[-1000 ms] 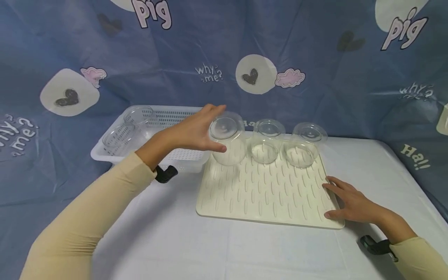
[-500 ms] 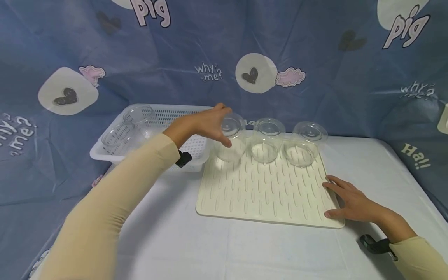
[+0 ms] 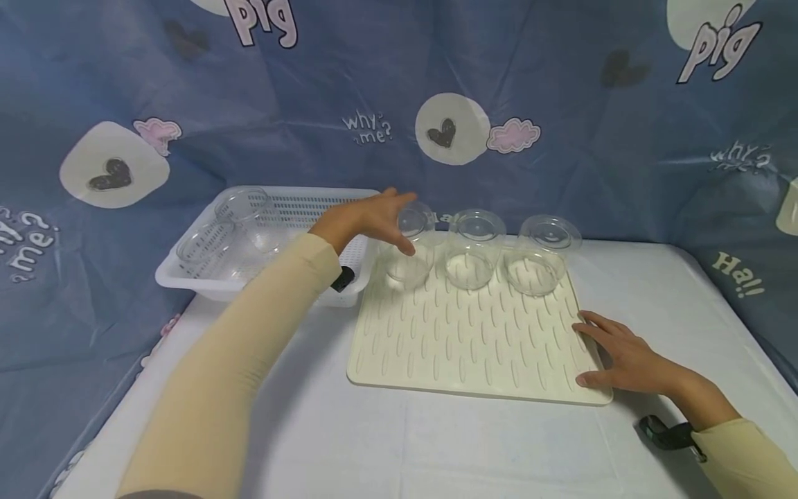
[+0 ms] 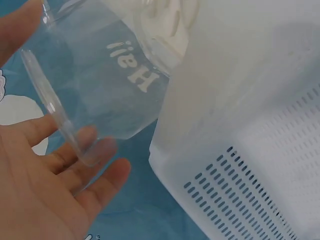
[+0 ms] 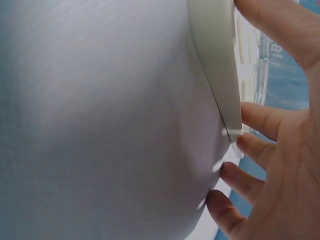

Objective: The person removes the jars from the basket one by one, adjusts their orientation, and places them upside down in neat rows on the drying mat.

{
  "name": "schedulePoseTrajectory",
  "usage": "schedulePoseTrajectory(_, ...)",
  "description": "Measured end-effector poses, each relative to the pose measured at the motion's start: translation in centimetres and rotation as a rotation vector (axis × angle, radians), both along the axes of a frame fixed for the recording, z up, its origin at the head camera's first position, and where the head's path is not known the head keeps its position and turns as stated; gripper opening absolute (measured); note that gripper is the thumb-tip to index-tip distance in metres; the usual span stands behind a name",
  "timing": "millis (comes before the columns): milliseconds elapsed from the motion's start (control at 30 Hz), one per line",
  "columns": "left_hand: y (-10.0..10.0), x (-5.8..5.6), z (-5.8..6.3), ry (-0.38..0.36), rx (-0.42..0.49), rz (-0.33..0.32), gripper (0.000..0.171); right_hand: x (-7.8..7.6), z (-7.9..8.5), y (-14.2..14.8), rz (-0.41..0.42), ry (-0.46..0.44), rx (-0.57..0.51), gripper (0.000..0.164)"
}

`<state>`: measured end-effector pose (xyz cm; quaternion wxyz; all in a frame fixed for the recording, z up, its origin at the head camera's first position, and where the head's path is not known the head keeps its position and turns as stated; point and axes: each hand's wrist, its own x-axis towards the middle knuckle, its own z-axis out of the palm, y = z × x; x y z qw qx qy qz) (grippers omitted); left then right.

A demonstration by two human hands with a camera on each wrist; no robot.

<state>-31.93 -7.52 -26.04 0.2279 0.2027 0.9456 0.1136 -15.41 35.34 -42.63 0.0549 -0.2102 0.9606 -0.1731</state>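
In the head view a clear plastic cup (image 3: 408,267) stands at the back left of a cream ridged mat (image 3: 461,346). My left hand (image 3: 377,218) reaches over the basket and holds this cup near its top. The left wrist view shows the thumb and fingers of that hand (image 4: 55,170) spread around the wide rim of the cup (image 4: 100,75), some fingers seen through the plastic. Two more clear cups (image 3: 470,267) (image 3: 535,270) stand to its right in a row. My right hand (image 3: 630,360) rests with loose fingers along the mat's right edge (image 5: 220,65).
A white perforated basket (image 3: 187,281) stands left of the mat, close beside the held cup. Inside its left part lie clear plastic cups (image 3: 208,242). A blue printed cloth (image 3: 561,138) hangs behind the white-covered table (image 3: 436,443).
My left hand has moved right and slightly away from me with the cup, which now sits lower against the mat, in line with the other two. The right hand has stayed still.
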Motion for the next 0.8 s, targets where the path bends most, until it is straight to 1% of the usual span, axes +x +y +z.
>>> schedulePoseTrajectory(133, 0.3, -0.3, -0.6, 0.024, -0.025, -0.011, 0.11, 0.0, 0.0, 0.1, 0.005, 0.005, 0.0, 0.085)
schedulePoseTrajectory(200, 0.5, -0.4, -0.9, 0.021, -0.032, -0.011, 0.109, 0.0, 0.0, 0.2, 0.005, 0.004, 0.001, 0.085)
schedulePoseTrajectory(333, 0.6, -0.5, -1.3, -0.008, -0.044, 0.007, 0.11, 0.1, 0.0, 0.3, 0.013, 0.009, 0.003, 0.085)
schedulePoseTrajectory(433, 0.7, -0.5, -1.5, -0.022, -0.048, 0.017, 0.111, 0.1, 0.0, 0.4, 0.015, 0.01, 0.005, 0.085)
schedulePoseTrajectory(600, 0.9, -0.4, -1.7, -0.017, -0.066, 0.023, 0.111, 0.1, 0.0, 0.5, 0.018, 0.008, 0.006, 0.086)
schedulePoseTrajectory(800, 1.0, -0.5, -1.9, -0.016, -0.057, 0.038, 0.11, 0.2, -0.1, 0.7, 0.022, 0.007, 0.01, 0.086)
